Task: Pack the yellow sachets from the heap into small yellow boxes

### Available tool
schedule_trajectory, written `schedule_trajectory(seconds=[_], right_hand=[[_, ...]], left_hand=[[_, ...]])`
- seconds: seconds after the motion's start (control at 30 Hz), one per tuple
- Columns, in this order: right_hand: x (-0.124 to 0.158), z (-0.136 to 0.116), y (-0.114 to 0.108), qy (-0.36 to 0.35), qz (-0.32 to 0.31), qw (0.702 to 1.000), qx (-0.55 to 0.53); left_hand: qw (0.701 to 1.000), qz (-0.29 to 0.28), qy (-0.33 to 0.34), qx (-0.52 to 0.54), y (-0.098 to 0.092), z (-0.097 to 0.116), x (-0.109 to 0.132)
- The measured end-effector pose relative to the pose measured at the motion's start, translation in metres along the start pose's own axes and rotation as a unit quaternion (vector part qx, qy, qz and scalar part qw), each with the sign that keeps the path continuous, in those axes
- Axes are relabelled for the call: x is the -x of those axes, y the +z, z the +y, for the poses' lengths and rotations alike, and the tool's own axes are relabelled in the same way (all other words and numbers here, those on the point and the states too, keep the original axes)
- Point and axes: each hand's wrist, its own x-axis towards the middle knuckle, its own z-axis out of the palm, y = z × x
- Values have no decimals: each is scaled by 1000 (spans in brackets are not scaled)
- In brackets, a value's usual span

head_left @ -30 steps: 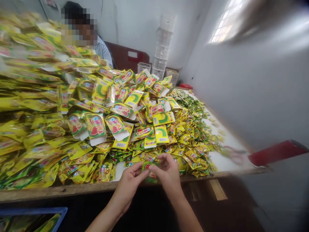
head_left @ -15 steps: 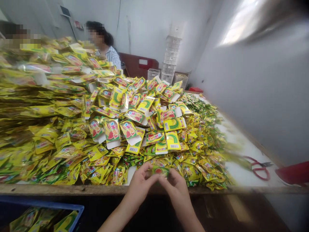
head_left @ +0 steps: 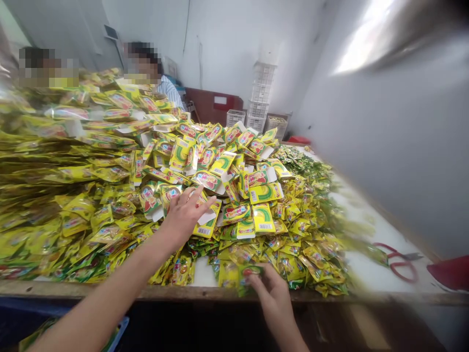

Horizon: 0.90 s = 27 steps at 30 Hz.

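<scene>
My left hand (head_left: 185, 212) reaches over the heap of printed boxes, its fingers spread on or just above a green and yellow box (head_left: 200, 198) with a white flap. Whether it touches the box is unclear. Near the table's front edge, my right hand (head_left: 273, 288) pinches a small green and yellow packet (head_left: 250, 275) between thumb and fingers. Open-ended boxes (head_left: 263, 217) lie piled in the middle, on top of many small yellow packets (head_left: 311, 254).
Red-handled scissors (head_left: 397, 261) lie on the white table (head_left: 366, 234) at the right, beside a red object (head_left: 449, 274). A blue crate (head_left: 122, 330) stands below the edge at the lower left. Two people sit behind the heap; white baskets (head_left: 261, 98) are stacked at the back.
My left hand has let go of the small packet and moved forward and left onto the boxes. My right hand keeps the packet, slightly lower. The view has shifted a little.
</scene>
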Motion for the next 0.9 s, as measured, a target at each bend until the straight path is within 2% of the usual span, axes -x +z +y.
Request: schedule_trajectory(seconds=[0.03,0.1,0.17,0.23,0.33,0.4,0.47,0.53,0.6,0.7,0.77,0.83,0.9], right_hand=[[0,0,2,8,-10,1000,-15],[1,-3,4,22,-18,999,-41],[1,-12,4,31,-9,998,-57],[-1,-29,1,31,27,997,-67],[-8,-67,-4,-24,115,991,-70],[-16,-88,-1,-103,158,982,-25],[-25,-98,7,-185,164,967,55],[-31,-96,16,-232,144,953,131],[-33,-87,23,-231,99,952,178],[-33,-79,22,-187,-24,962,199],[-32,-82,15,-160,-112,960,199],[-30,-87,8,-126,-149,961,197],[-28,-91,4,-94,-134,967,197]], left_hand=[[997,-20,39,-69,-5,-9,-11],[987,-51,85,-128,-14,-19,-28],[984,-48,99,-142,-22,-16,-37],[986,-21,101,-133,-29,-3,-38],[993,-17,89,-73,-31,28,-21],[997,-60,44,-3,-23,51,-1],[993,-98,-21,63,-10,71,22],[987,-96,-81,97,5,84,43],[987,-70,-115,93,18,90,61],[990,-36,-116,79,33,92,80],[987,-26,-105,115,39,94,91],[969,-37,-126,210,40,97,103],[916,-66,-190,348,40,102,115]])
